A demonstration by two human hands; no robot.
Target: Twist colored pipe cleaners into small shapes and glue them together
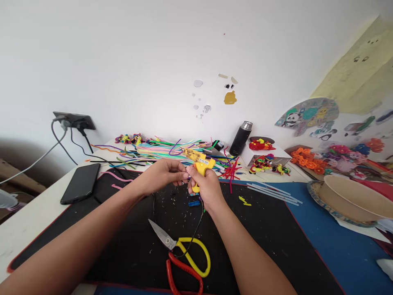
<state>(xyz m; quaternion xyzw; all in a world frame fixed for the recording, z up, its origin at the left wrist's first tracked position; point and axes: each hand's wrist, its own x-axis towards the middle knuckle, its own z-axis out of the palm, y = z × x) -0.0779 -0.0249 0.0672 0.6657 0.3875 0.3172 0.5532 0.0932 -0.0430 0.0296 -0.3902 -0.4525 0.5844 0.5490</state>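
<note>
My right hand (205, 184) is wrapped round the handle of a yellow hot glue gun (202, 164), whose stained nozzle end points up and left. Close against its thumb, my left hand (168, 176) has its fingertips pinched together; whatever they hold is too small to make out. Below both hands, scissors (167, 240) with one yellow and one red handle loop lie on the black mat (123, 246). Small blue pieces (194, 203) rest just under the glue gun, and short yellow bits (245, 200) are off to the right.
Many coloured pipe cleaners (153, 149) are heaped along the wall. A black flask (241, 139) stands behind, beside a white box (245, 157). Translucent glue sticks (273, 193) lie right, near a round basin (353, 196). A phone (80, 183) lies left, below a socket with cables (75, 121).
</note>
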